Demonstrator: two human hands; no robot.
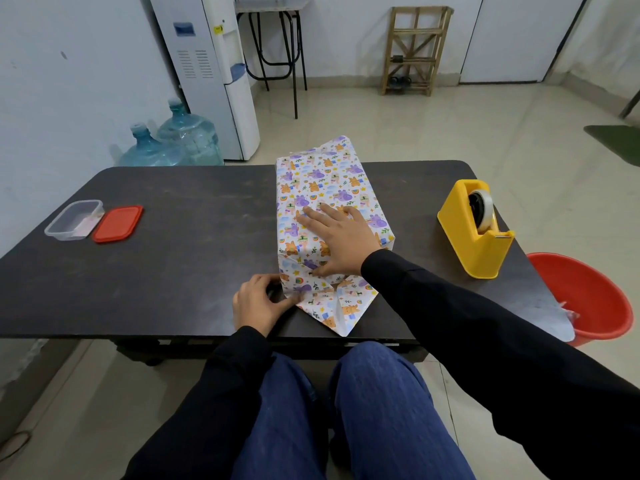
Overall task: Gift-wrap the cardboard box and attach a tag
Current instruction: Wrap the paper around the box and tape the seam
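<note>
**Right hand pins the wrapped box while the left works the near flap**

The cardboard box [325, 202], already covered in white wrapping paper printed with purple and orange cartoon animals, lies lengthwise on the dark counter [173, 254], right of the middle, with its far end reaching the counter's back edge. At the near end the paper is not closed. A pointed flap [332, 308] lies flat on the counter towards the person, and folded-in side triangles show above it.

The right hand [341, 242] lies flat on top of the box with its fingers straight and spread, gripping nothing. Its thumb reaches down over the near end face and presses the paper there. The left hand [258, 303] rests on the counter just beside the box's near left corner. Its fingers are curled and their tips meet the left edge of the flap, but it is not clear whether they pinch the paper or only press it down.

A yellow tape dispenser [474, 230] holding a roll of clear tape stands on the right part of the counter, well apart from the box. On the far left sit a clear plastic container [74, 220] and, touching it, its red lid [117, 224]. A red bucket [585, 296] stands on the floor beyond the counter's right end.
</note>
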